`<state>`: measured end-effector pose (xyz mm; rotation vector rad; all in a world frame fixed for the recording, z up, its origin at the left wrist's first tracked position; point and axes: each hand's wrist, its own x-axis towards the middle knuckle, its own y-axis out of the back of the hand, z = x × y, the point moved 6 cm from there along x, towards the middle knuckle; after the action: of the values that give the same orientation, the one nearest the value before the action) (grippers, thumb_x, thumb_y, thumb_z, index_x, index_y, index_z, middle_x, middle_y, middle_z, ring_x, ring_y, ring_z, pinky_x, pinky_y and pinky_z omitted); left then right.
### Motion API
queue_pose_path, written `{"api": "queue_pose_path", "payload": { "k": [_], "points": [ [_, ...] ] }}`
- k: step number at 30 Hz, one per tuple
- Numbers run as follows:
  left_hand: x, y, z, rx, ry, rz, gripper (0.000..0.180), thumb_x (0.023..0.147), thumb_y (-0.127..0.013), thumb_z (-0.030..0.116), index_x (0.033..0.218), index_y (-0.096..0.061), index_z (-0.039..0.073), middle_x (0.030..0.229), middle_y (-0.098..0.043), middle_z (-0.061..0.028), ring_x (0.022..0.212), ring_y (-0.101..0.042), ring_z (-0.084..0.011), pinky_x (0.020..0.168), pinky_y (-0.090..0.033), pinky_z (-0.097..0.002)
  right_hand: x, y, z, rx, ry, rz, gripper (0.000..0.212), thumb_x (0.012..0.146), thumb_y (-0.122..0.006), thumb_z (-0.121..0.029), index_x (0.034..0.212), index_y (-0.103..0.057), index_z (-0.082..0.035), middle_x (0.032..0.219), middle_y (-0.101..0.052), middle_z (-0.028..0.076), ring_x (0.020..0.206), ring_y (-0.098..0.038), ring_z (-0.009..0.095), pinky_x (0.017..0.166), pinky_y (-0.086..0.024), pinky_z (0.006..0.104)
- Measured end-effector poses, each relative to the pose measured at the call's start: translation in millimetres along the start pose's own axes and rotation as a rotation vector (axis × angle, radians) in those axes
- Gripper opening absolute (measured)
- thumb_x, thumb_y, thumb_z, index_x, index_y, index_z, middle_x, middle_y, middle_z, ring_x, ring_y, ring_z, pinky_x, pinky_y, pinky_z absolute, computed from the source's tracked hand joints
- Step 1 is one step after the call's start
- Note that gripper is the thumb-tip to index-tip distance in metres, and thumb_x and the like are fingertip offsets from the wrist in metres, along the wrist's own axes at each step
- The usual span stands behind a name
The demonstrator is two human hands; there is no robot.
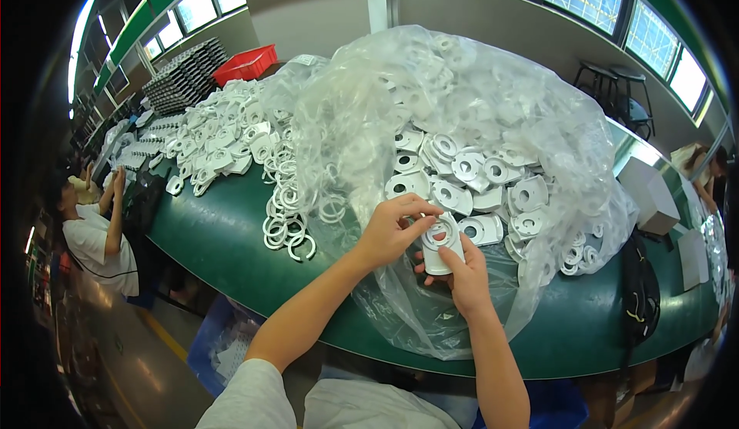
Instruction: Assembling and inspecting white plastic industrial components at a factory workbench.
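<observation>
My right hand (464, 273) grips a white plastic part (441, 263), a flat plate with a rounded top and a round hole. Its thumb lies across the front, with fingers behind. At the part's upper edge, my left hand (394, 231) has its thumb and fingertips closed around the rim; whether a separate ring is pinched there is too small to tell. Just beyond my hands, similar white plates (454, 194) spill from a large clear plastic bag (346, 98). Loose white rings (285, 225) lie left of the bag on the green table (223, 236).
More white plates (223, 140) are heaped at the left, near a red bin (246, 65) and stacked grey trays (185, 75). White boxes (647, 194) and a black bag (637, 290) sit right. A co-worker (100, 232) is at the left. Blue bins (219, 344) stand below the table.
</observation>
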<state>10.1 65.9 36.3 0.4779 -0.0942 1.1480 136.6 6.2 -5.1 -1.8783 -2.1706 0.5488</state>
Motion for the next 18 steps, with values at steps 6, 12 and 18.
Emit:
{"api": "queue_pose_path", "payload": {
  "k": [6, 12, 18],
  "points": [
    [-0.5, 0.2, 1.1, -0.017, -0.015, 0.010, 0.020, 0.085, -0.058, 0.002, 0.104, -0.067, 0.002, 0.095, -0.060, -0.0037, 0.083, -0.057, -0.0079, 0.063, -0.047, -0.0203, -0.3, -1.8, -1.2, 0.021, -0.008, -0.012, 0.033, 0.094, -0.044, -0.011, 0.124, -0.044, 0.002, 0.097, -0.063, 0.019, 0.074, -0.066, 0.025, 0.054, -0.053, 0.0295],
    [-1.2, 0.7, 5.1, -0.045, -0.029, 0.026, 0.021, 0.085, -0.058, 0.002, 0.104, -0.067, 0.004, 0.101, -0.058, -0.0035, 0.083, -0.056, -0.0067, 0.062, -0.046, -0.0197, -1.3, -2.1, -2.2, 0.194, -0.031, -0.034, 0.034, 0.095, -0.042, -0.016, 0.124, -0.044, 0.002, 0.096, -0.063, 0.020, 0.074, -0.066, 0.027, 0.054, -0.053, 0.0307],
    [-1.9, 0.5, 7.3, 0.013, -0.055, 0.026, 0.021, 0.084, -0.059, 0.002, 0.103, -0.067, 0.006, 0.103, -0.058, -0.0035, 0.082, -0.055, -0.0058, 0.059, -0.043, -0.0185, -0.8, -3.2, -1.9, 0.119, -0.010, -0.049, 0.033, 0.095, -0.042, -0.014, 0.124, -0.044, 0.003, 0.097, -0.063, 0.020, 0.074, -0.066, 0.027, 0.054, -0.053, 0.0304]
  ]
}}
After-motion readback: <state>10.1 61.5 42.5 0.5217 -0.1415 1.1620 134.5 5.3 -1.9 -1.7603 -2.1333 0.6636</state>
